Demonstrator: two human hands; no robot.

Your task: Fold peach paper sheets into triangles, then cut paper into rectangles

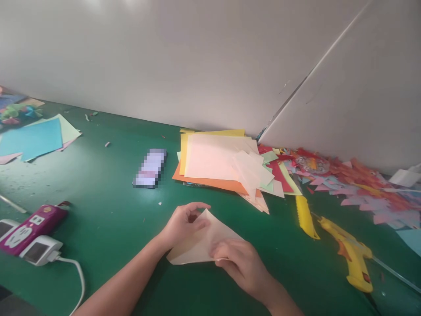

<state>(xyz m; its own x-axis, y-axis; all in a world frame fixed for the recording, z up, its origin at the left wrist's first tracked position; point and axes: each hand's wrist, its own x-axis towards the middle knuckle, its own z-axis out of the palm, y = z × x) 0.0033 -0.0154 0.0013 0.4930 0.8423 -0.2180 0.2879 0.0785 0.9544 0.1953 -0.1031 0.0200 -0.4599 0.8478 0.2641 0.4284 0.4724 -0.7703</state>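
Folding, I judge, the cream paper sheet [195, 246] above the green tabletop [115, 224]: my right hand [237, 260] pinches its edge; my left hand [184, 223] curls at its corner, grip unclear. Next calls for steady alignment.

Beyond a green tabletop [108, 215], a grey wall [171, 66] is rising, catching glare [131, 4] on the left, while a slanting seam [316, 69] is dividing it on the right.

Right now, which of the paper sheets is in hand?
The pale sheet pinched by the right hand, with the left hand at its edge; the piled sheets and the blue sheet lie untouched on the table.
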